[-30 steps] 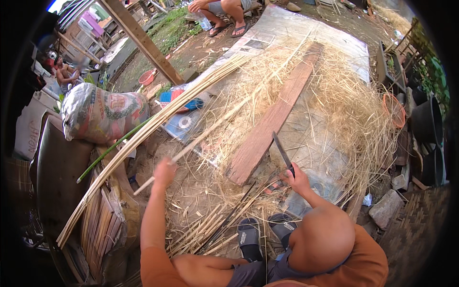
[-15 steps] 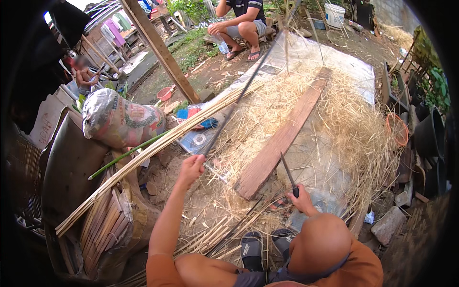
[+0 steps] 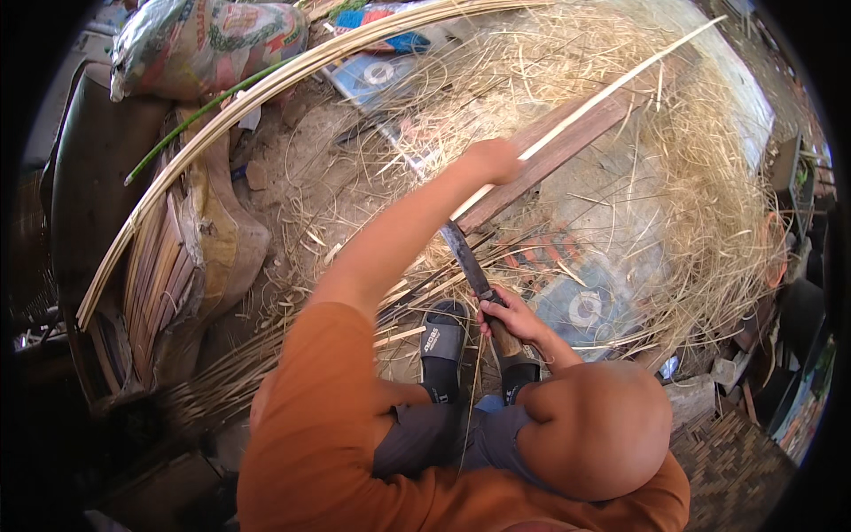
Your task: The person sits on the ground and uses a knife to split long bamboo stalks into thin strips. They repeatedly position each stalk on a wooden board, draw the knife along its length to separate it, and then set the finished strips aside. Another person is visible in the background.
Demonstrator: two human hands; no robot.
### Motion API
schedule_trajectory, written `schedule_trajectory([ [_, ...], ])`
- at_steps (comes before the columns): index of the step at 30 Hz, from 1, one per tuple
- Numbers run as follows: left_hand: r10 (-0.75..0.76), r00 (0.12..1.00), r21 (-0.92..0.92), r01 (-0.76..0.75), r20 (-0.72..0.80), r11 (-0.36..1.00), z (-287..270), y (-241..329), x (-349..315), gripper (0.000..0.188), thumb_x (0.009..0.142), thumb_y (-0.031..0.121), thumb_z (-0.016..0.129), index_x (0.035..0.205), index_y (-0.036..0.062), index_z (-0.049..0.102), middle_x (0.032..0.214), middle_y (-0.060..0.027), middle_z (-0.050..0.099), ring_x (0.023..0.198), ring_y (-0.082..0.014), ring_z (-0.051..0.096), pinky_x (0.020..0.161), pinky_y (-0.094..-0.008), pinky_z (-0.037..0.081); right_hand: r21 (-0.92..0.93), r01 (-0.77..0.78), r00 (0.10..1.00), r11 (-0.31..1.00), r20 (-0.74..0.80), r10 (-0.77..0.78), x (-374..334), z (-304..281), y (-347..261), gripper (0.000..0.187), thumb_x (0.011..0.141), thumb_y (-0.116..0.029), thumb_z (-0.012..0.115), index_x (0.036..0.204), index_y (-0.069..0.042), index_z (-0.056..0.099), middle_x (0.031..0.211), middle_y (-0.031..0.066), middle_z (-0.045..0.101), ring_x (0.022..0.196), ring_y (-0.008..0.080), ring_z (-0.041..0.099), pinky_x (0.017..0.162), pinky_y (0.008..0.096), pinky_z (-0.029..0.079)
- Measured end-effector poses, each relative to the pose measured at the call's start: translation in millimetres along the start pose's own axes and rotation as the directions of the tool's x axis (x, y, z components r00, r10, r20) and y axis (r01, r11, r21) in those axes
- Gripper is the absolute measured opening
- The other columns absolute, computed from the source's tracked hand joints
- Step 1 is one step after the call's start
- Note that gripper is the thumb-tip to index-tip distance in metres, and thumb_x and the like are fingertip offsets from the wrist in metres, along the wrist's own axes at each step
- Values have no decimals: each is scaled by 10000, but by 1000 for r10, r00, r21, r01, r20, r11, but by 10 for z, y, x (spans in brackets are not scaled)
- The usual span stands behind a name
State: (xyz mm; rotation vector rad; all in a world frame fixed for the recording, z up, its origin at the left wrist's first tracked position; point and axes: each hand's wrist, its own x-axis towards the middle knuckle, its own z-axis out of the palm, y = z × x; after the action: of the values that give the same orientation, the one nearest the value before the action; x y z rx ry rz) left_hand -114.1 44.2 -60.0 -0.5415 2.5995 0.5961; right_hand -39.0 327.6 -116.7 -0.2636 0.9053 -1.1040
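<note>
My left hand (image 3: 493, 162) is closed around a long pale bamboo strip (image 3: 612, 90), which slants up to the far right along a wooden plank (image 3: 574, 142). In my right hand (image 3: 514, 316) is a knife (image 3: 472, 266) with a dark blade and a wooden handle, held near my feet. The blade points away to the left, its tip near the strip's near end; whether they touch, I cannot tell. Part of the strip is hidden behind my left hand.
Curly shavings (image 3: 683, 186) lie around the plank. At left are a bundle of long pale strips (image 3: 222, 115), a green stick (image 3: 182, 133), a stuffed sack (image 3: 213, 44) and stacked slats (image 3: 160, 275). Loose strips (image 3: 239, 355) lie beside my sandals (image 3: 443, 341).
The view has tipped downward. My left hand has moved right, over the plank; a pale strip now shows in it where a dark one did. The knife has swung to point left.
</note>
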Motion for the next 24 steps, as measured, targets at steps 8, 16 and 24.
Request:
schedule_trajectory([
  [8, -354, 764, -400, 137, -539, 906, 505, 500, 825, 288, 909, 140, 520, 1109, 10, 682, 1074, -207, 686, 998, -375, 673, 862, -460, 538, -391, 52, 989, 919, -108, -101, -10, 121, -295, 348, 998, -180, 574, 1287, -11, 482, 849, 60, 602, 731, 147, 620, 668, 291, 542],
  [16, -301, 852, -537, 28, -429, 843, 378, 559, 959, 226, 889, 82, 507, 983, -15, 689, 1062, -248, 687, 1001, -412, 668, 853, -481, 542, -549, -50, 824, 834, -495, -276, 212, -313, -1185, 287, 994, -192, 534, 1176, 27, 497, 831, 101, 635, 684, 164, 638, 544, 299, 523],
  [24, -282, 765, -448, -11, -580, 894, 553, 798, 1009, 290, 983, 206, 492, 1092, -5, 659, 1091, -192, 695, 1046, -327, 668, 839, -452, 546, -865, 6, 967, 501, 133, 218, -50, 500, -482, 233, 898, -105, 563, 1046, 67, 617, 821, 170, 675, 645, 196, 651, 579, 362, 525],
])
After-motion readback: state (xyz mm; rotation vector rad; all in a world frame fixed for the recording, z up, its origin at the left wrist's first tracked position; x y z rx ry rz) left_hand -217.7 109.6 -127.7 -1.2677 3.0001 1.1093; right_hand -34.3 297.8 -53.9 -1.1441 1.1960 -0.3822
